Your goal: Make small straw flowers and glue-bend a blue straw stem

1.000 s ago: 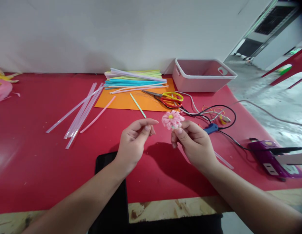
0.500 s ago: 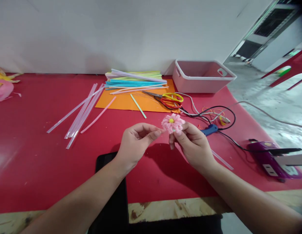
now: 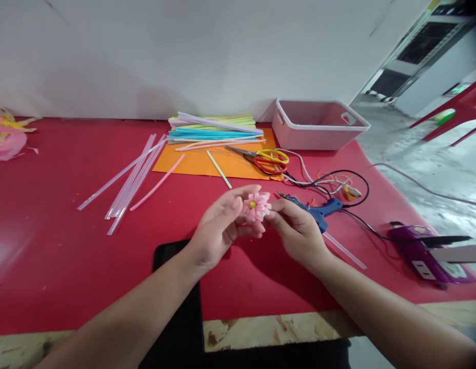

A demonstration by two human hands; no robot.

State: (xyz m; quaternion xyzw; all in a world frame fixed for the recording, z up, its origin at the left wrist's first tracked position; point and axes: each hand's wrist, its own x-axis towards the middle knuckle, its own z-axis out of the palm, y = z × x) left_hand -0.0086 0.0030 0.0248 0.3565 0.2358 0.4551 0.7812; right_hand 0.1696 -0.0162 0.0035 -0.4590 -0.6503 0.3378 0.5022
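Note:
A small pink pipe-cleaner flower point(image 3: 257, 207) with a yellow centre is held up above the red tabletop, its face turned toward me. My left hand point(image 3: 222, 220) curls round its petals, thumb in front and fingers behind and below. At the flower's right side, my right hand point(image 3: 295, 225) pinches it between thumb and forefinger; a bit of pale green shows there. Just beyond the right hand lies a blue glue gun point(image 3: 324, 211), partly hidden by the hand. A clear glue stick point(image 3: 343, 249) pokes out beside my right wrist.
Clear glue sticks point(image 3: 132, 179) and a pink pipe cleaner point(image 3: 157, 183) lie left. Coloured pipe cleaners point(image 3: 215, 134) and scissors point(image 3: 266, 158) rest on orange card point(image 3: 172, 161). Behind stands a pink bin point(image 3: 315, 136); cables point(image 3: 367, 187) and a purple device point(image 3: 422, 251) are right, a black tablet point(image 3: 180, 307) in front.
The flower has shifted left and slightly down. My left hand has gone from pinching at its left edge to curling round the petals. More of the glue gun shows.

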